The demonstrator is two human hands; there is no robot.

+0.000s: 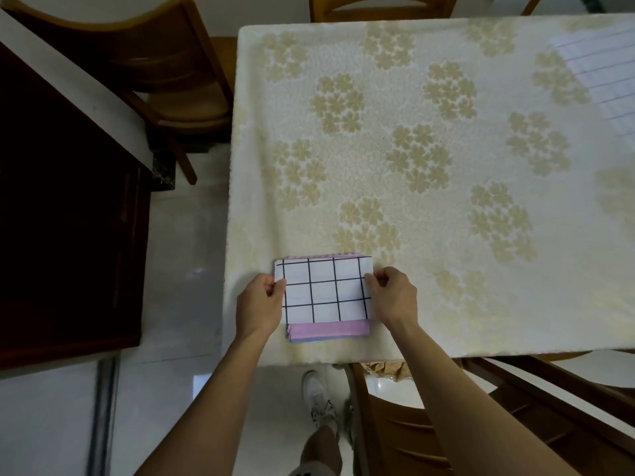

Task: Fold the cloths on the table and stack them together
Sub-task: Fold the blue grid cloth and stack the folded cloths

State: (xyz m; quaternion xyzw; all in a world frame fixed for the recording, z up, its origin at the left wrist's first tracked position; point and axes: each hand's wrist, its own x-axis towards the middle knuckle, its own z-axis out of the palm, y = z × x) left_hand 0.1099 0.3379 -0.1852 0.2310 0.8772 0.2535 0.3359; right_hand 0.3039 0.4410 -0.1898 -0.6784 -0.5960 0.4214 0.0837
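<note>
Your left hand (263, 304) pinched the left edge of the folded white cloth with a black grid (324, 291), and your right hand (391, 297) pinched its right edge. It lay on a stack of folded pink cloths (330, 330) near the front left corner of the floral cream-covered table (446, 166). Another white grid cloth (604, 73) lay at the far right.

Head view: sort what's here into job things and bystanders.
Job: checked cloth, pinched by left hand and right hand; pink folded cloths beneath it; grid-patterned cloth at the far right.
Bystanders: wooden chairs; dark cabinet.
</note>
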